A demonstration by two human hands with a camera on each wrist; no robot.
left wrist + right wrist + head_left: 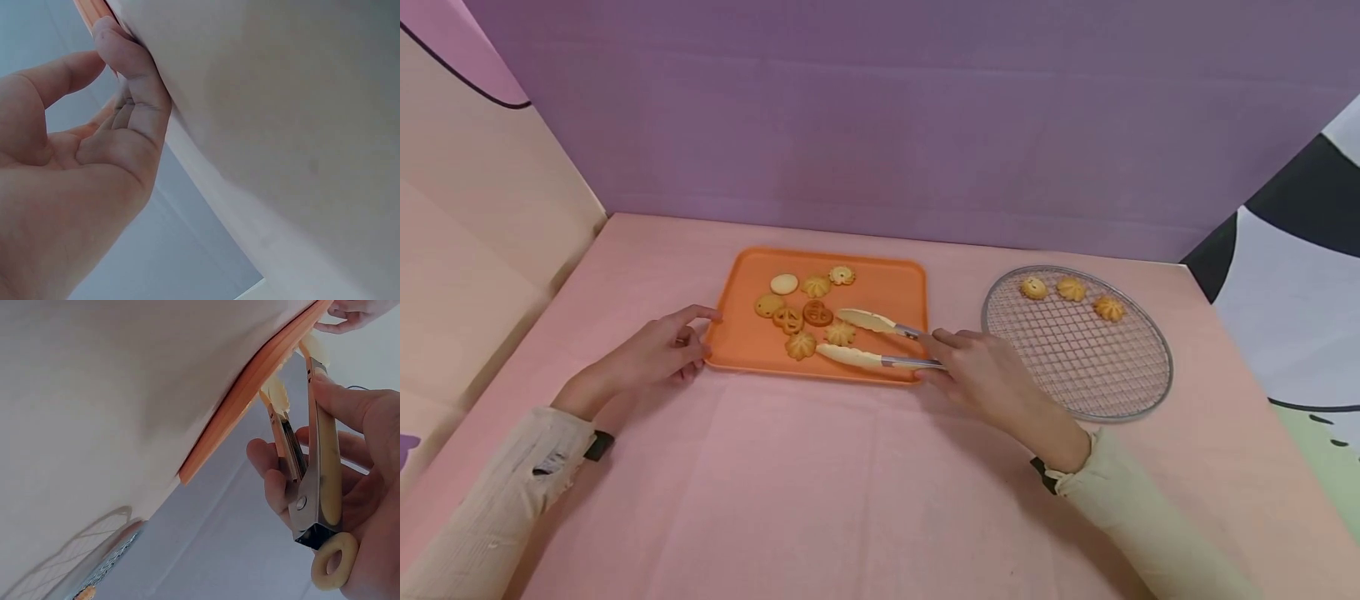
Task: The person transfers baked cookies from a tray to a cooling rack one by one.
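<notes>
In the head view an orange tray (pixel 745 275) holds several cookies: swirl-shaped ones, pretzel shapes such as the dark pretzel cookie (pixel 817 313), and plain round ones such as the pale round cookie (pixel 784 284). My left hand (pixel 651 358) holds the tray's left edge with index finger and thumb, also visible in the left wrist view. My right hand (pixel 988 375) grips metal tongs (pixel 325 462) with cream tips, thumb on one arm and fingers on the other. The tongs' tips stand apart over the tray, on either side of a swirl cookie (pixel 840 334).
Right of the tray lies a round wire rack (pixel 1075 358) with a metal rim. Three cookies sit along its far side, among them a browner swirl cookie (pixel 1108 308). A pink cloth (pixel 820 483) covers the table, and a purple wall (pixel 880 142) stands behind.
</notes>
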